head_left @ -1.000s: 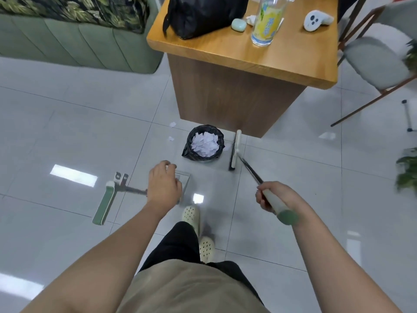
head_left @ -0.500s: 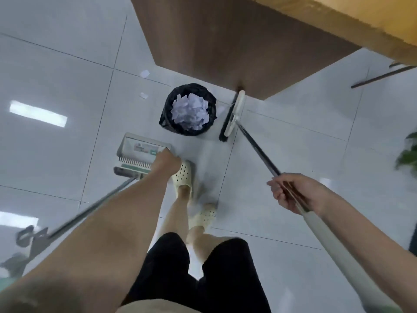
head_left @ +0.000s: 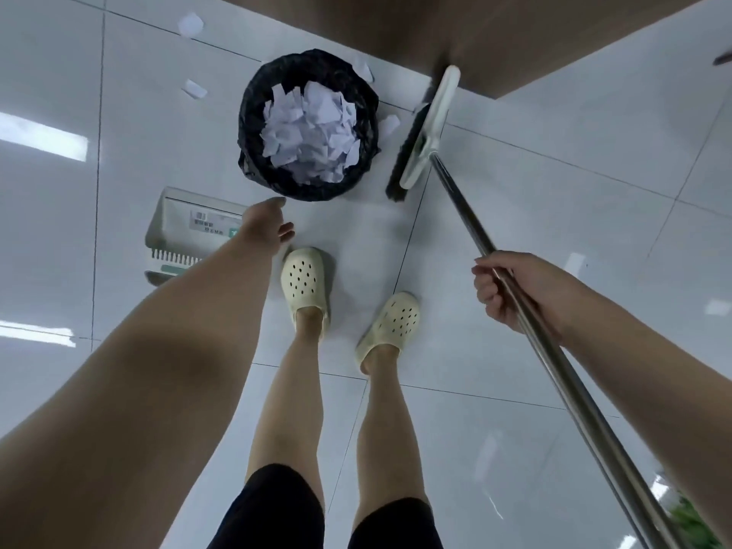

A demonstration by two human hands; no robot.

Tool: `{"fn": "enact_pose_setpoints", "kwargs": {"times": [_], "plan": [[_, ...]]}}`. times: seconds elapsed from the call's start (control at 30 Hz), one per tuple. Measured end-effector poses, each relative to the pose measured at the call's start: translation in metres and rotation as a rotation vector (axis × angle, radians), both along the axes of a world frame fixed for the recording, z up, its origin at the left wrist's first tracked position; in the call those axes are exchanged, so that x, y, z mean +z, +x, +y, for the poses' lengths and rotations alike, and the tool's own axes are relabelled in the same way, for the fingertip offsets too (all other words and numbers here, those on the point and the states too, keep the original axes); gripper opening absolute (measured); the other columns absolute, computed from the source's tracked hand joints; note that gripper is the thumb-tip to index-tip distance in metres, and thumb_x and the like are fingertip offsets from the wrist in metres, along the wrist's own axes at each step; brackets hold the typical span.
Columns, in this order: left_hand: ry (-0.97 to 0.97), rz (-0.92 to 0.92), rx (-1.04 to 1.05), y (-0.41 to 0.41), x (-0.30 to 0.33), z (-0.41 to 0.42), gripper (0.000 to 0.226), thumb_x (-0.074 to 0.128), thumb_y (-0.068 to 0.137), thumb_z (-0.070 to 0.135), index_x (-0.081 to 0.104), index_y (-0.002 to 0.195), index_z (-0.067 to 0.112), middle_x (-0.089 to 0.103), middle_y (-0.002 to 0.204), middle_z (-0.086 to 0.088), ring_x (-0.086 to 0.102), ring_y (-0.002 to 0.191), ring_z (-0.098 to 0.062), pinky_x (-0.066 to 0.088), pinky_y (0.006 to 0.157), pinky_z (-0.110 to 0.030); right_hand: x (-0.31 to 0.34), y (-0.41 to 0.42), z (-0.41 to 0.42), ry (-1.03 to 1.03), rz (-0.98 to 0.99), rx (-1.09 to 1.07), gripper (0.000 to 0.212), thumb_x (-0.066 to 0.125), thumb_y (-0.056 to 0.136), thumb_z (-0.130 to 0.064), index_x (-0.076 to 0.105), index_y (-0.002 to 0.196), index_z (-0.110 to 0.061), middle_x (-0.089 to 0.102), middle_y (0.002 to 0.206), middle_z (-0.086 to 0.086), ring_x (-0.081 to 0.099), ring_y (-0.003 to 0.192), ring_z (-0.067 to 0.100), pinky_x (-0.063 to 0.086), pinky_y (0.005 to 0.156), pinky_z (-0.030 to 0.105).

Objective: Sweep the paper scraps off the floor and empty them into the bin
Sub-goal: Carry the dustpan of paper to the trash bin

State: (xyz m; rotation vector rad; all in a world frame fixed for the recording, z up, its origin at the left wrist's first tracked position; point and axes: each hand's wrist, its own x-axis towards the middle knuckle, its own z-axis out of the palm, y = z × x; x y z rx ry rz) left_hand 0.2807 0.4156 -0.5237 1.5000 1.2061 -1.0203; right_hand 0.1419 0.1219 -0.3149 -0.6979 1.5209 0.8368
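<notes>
A black-lined bin stands on the floor, heaped with white paper scraps. Loose scraps lie around it: two to its left and two on its right side. A grey dustpan lies flat to the bin's lower left. My left hand hovers over the pan's right edge, fingers loose and holding nothing that I can see. My right hand grips the broom's metal handle. The broom head rests on the floor right of the bin.
A wooden desk panel rises just behind the bin and the broom head. My feet in cream clogs stand right below the bin. A green plant shows at the lower right corner. Glossy white tiles surround everything.
My view has tilted down and closer. The dustpan went from my left hand's hold down flat on the floor. My right hand slid from the green grip onto the metal shaft.
</notes>
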Motion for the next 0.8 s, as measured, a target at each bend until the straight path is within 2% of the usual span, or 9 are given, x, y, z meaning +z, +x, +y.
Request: {"fn": "enact_pose_setpoints", "kwargs": {"times": [0.1, 0.3, 0.47, 0.57, 0.7, 0.8], "plan": [[-0.041, -0.012, 0.046, 0.004, -0.028, -0.002, 0.030, 0.060, 0.102, 0.026, 0.056, 0.127, 0.011, 0.064, 0.111, -0.009, 0.069, 0.093, -0.024, 0.059, 0.072, -0.037, -0.014, -0.008, 0.001, 0.062, -0.033, -0.070, 0.019, 0.054, 0.094, -0.021, 0.049, 0.077, -0.015, 0.037, 0.054, -0.007, 0.036, 0.038, 0.005, 0.033, 0.033, 0.015], [0.004, -0.051, 0.002, 0.015, -0.050, -0.014, 0.027, 0.056, 0.103, 0.018, 0.060, 0.127, 0.005, 0.071, 0.095, -0.009, 0.071, 0.077, -0.022, 0.058, 0.061, -0.034, -0.028, -0.031, 0.017, 0.085, -0.111, -0.037, 0.021, 0.053, 0.096, -0.022, 0.046, 0.077, -0.016, 0.025, 0.059, -0.007, 0.025, 0.039, 0.005, 0.025, 0.032, 0.016], [0.105, -0.103, -0.045, 0.027, -0.052, -0.020, 0.022, 0.049, 0.099, 0.003, 0.061, 0.116, 0.006, 0.072, 0.081, -0.012, 0.070, 0.053, -0.019, 0.060, 0.051, -0.029, -0.027, -0.032, 0.021, 0.033, -0.126, 0.014, 0.020, 0.055, 0.096, -0.023, 0.047, 0.079, -0.015, 0.028, 0.059, -0.005, 0.028, 0.040, 0.006, 0.026, 0.032, 0.017], [0.117, -0.120, -0.030, 0.014, -0.040, -0.017, 0.017, 0.050, 0.097, 0.004, 0.058, 0.111, 0.005, 0.072, 0.078, -0.014, 0.070, 0.047, -0.018, 0.057, 0.045, -0.027, -0.013, -0.029, 0.018, 0.013, -0.148, -0.057, 0.015, 0.058, 0.090, -0.024, 0.053, 0.089, -0.010, 0.031, 0.058, -0.004, 0.032, 0.039, 0.007, 0.029, 0.032, 0.017], [0.088, -0.083, 0.044, -0.045, -0.025, 0.004, 0.015, 0.055, 0.095, 0.005, 0.061, 0.106, -0.003, 0.074, 0.079, -0.018, 0.071, 0.051, -0.022, 0.057, 0.044, -0.029, 0.017, -0.042, 0.009, 0.028, -0.199, -0.174, 0.045, 0.063, 0.078, -0.022, 0.063, 0.121, -0.010, 0.037, 0.063, 0.001, 0.038, 0.045, 0.012, 0.037, 0.037, 0.020], [0.092, -0.070, 0.082, -0.109, -0.010, 0.013, 0.008, 0.055, 0.094, 0.004, 0.061, 0.095, -0.002, 0.070, 0.076, -0.017, 0.066, 0.043, -0.019, 0.054, 0.040, -0.025, 0.037, -0.059, 0.001, 0.149, -0.174, -0.301, 0.044, 0.057, 0.085, -0.026, 0.061, 0.128, -0.014, 0.034, 0.064, -0.003, 0.034, 0.038, 0.007, 0.033, 0.032, 0.017]]}}
